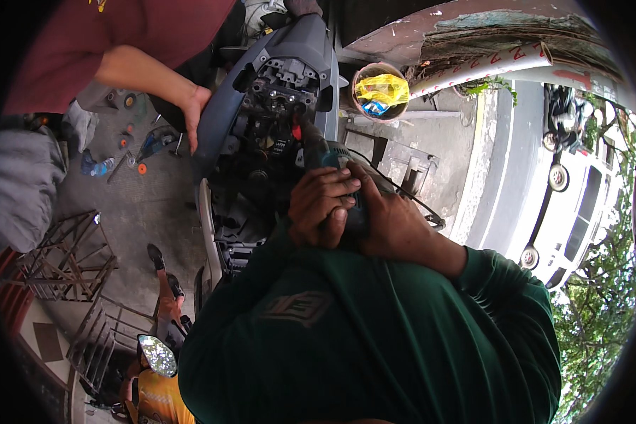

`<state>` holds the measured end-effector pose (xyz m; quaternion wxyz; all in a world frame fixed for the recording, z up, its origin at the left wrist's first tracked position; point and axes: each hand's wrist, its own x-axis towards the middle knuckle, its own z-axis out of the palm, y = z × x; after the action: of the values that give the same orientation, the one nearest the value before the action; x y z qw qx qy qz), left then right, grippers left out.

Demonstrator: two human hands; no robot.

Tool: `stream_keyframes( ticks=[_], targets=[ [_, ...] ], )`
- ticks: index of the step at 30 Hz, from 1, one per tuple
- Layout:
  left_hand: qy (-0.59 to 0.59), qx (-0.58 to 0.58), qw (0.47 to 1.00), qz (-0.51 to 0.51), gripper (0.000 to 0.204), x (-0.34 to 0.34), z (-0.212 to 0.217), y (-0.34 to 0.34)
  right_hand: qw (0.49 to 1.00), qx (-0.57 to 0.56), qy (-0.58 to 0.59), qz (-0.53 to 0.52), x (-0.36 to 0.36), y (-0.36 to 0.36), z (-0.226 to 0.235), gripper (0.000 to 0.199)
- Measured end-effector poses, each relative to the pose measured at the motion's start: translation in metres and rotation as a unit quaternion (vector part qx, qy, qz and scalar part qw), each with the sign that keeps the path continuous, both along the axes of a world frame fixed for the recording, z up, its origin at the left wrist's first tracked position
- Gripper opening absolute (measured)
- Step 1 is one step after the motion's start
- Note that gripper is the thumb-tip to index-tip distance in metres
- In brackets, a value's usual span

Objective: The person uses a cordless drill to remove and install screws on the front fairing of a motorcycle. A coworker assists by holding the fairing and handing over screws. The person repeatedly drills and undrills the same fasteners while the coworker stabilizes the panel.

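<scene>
Both of my hands are wrapped round a teal and dark power tool [317,152] in front of my chest. My left hand [319,203] has its fingers curled over the body, and my right hand [394,218] grips it from the other side. The tool's front end points away from me into the opened body of a grey motor scooter [295,44]. Exposed dark parts [265,145] fill the opening; what the tool's tip touches is hidden. A black cable [401,188] runs off to the right of my hands.
At the left, a co-worker's hand [195,107] rests by the scooter's side panel [219,116]. Tools and a plastic bottle [102,167] lie on the floor there. A bucket with a yellow bag [383,90] stands ahead right. Someone in yellow [161,399] is lower left.
</scene>
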<state>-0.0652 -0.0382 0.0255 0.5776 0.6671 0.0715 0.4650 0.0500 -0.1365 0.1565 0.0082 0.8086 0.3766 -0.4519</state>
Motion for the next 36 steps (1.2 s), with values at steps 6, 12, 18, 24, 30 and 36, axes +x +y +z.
stream_keyframes(
  ticks=[6,12,18,24,30,36],
  targets=[
    [-0.031,0.022,0.999,0.015,0.023,-0.001,-0.01,-0.001,0.999,-0.044,0.033,-0.002,0.004,0.007,0.002,0.113],
    [-0.003,0.065,0.997,-0.03,0.02,-0.002,-0.01,0.005,0.999,-0.028,0.026,-0.013,0.003,0.004,0.001,0.117],
    [0.0,0.05,0.998,-0.026,0.023,-0.002,-0.01,-0.001,0.999,0.009,0.032,-0.015,0.005,-0.003,-0.002,0.117],
    [-0.019,0.056,0.998,-0.015,0.025,-0.001,-0.016,-0.002,0.998,-0.036,0.048,-0.022,0.007,0.0,-0.002,0.116],
    [-0.027,0.048,0.998,-0.016,0.025,-0.003,-0.02,0.0,0.999,-0.024,0.035,0.005,0.004,0.007,0.001,0.117],
    [-0.022,0.056,0.998,-0.025,0.024,-0.008,-0.021,0.002,0.999,-0.021,0.036,0.001,0.003,0.004,-0.002,0.116]
  ],
)
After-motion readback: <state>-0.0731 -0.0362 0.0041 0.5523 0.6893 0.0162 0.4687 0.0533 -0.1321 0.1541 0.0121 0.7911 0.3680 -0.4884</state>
